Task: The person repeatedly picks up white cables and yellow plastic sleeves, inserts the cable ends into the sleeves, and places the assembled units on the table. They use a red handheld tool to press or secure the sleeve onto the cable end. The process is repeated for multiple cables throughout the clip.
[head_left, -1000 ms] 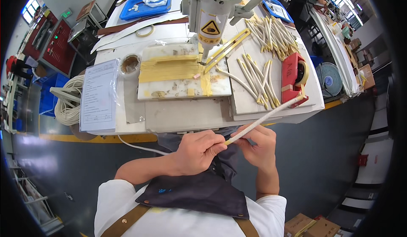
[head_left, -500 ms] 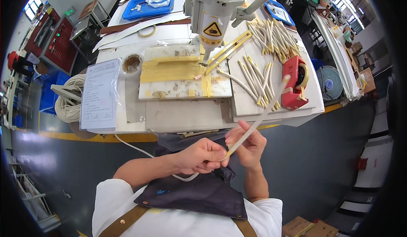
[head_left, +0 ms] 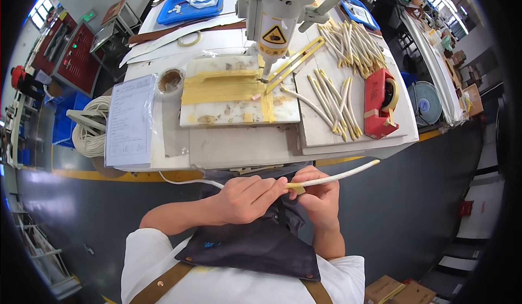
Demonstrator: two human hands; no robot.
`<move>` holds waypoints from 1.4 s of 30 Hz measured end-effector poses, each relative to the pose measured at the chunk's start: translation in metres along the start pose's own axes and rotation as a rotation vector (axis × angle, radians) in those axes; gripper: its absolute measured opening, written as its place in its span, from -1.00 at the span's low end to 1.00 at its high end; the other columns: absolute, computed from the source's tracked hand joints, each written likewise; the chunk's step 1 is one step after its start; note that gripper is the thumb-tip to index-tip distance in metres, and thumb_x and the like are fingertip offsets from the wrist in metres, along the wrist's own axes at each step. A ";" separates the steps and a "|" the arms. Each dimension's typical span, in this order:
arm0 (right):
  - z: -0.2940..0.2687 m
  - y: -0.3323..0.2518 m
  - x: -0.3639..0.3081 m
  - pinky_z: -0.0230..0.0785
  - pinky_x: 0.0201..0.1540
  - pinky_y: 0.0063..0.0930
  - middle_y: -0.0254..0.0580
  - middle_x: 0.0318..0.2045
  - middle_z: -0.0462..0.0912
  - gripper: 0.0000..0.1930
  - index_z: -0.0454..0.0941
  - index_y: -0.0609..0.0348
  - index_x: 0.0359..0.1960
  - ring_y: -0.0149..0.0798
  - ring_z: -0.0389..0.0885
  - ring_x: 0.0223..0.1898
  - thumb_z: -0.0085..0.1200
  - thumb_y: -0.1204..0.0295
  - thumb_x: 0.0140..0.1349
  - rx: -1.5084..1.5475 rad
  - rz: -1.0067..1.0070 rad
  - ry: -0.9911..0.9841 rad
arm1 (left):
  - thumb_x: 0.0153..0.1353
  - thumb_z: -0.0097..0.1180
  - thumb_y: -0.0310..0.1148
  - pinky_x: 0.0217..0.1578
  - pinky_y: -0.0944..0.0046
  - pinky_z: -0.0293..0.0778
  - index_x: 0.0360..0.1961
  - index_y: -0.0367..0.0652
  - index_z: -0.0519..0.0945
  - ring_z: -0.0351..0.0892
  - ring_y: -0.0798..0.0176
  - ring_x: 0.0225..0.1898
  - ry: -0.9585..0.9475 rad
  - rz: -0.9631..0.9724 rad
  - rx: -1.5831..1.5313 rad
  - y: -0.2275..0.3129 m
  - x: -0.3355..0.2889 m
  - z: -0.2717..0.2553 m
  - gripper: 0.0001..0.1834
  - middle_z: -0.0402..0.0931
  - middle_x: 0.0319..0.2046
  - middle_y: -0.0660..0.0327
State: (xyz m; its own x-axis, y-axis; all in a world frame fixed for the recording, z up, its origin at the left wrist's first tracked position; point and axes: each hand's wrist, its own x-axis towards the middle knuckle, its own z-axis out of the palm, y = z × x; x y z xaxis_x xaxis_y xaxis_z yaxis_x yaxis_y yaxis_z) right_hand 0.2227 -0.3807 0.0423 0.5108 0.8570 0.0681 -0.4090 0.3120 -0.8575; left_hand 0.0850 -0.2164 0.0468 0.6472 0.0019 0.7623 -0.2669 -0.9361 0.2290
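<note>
The work is partway along, judging by how the pieces lie: a large heap of cut, off-white cord lengths with yellow ends (head_left: 356, 48) lies at the back right of the white worktable (head_left: 223, 151), and a smaller loose group of similar yellow-tipped lengths (head_left: 337, 108) lies nearer, just beside the red tape dispenser (head_left: 374, 120), so those pieces look finished at their ends. The white, round, textured cord (head_left: 345, 174) in hand is above the dark floor just off the table's front edge, its free tip, already yellow, pointing to the right. The left hand (head_left: 247, 199) is closed, thumb and fingers pinched narrow around the cord; the right hand (head_left: 319, 198) has thumb and fingers close together, gripping it beside a short strip of yellow tape (head_left: 297, 188). One corner of that strip hangs away from the cord (the rest is partly behind fingers), so this band seems not yet fully wrapped. What is left also includes uncut stock: a thin white cord (head_left: 182, 182) runs to the left hand from the table's left side, where a thick off-white coil (head_left: 91, 133) rests; whether they join is hidden.
</note>
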 end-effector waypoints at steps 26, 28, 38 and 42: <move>-0.017 0.019 0.045 0.50 -0.29 -0.46 -0.13 -0.15 0.62 -0.76 0.60 0.41 0.05 -0.36 0.60 -0.31 0.02 0.51 0.48 0.048 0.048 0.021 | 0.29 0.32 -0.42 -0.51 0.32 0.48 -0.03 -0.24 0.71 0.60 0.31 -0.54 -0.073 -0.508 -0.281 -0.010 -0.007 -0.008 -0.75 0.65 -0.47 0.15; -0.019 0.013 0.062 0.49 -0.30 -0.47 -0.17 -0.18 0.63 -0.71 0.61 0.40 0.02 -0.39 0.58 -0.33 0.01 0.37 0.53 0.051 0.042 0.100 | 0.31 0.31 -0.41 -0.49 0.32 0.47 -0.02 -0.26 0.70 0.57 0.32 -0.54 -0.096 -0.640 -0.369 -0.015 -0.009 -0.011 -0.75 0.63 -0.46 0.15; -0.030 -0.010 0.134 0.53 -0.26 -0.57 -0.13 -0.22 0.71 -0.61 0.48 0.44 0.23 -0.45 0.61 -0.37 0.12 0.50 0.44 0.014 0.006 0.166 | 0.42 0.17 -0.36 -0.47 0.35 0.45 -0.07 -0.29 0.69 0.47 0.39 -0.51 -0.321 -1.163 -0.888 -0.065 -0.015 -0.039 -0.78 0.50 -0.37 0.21; -0.032 -0.007 0.172 0.52 -0.22 -0.58 -0.09 -0.21 0.73 -0.47 0.31 0.50 0.34 -0.47 0.59 -0.37 0.14 0.57 0.38 -0.190 0.039 0.281 | 0.32 0.22 -0.40 -0.41 0.18 0.48 -0.17 -0.23 0.71 0.55 0.15 -0.46 -0.167 -0.633 -0.127 -0.083 -0.012 -0.024 -0.85 0.52 -0.36 0.14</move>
State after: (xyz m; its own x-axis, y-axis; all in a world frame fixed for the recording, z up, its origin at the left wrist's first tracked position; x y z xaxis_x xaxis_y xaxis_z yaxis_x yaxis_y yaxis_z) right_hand 0.3375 -0.2489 0.0434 0.6970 0.7118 -0.0871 -0.2976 0.1766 -0.9382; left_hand 0.0825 -0.1301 0.0325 0.8056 0.4734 0.3561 0.1254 -0.7238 0.6785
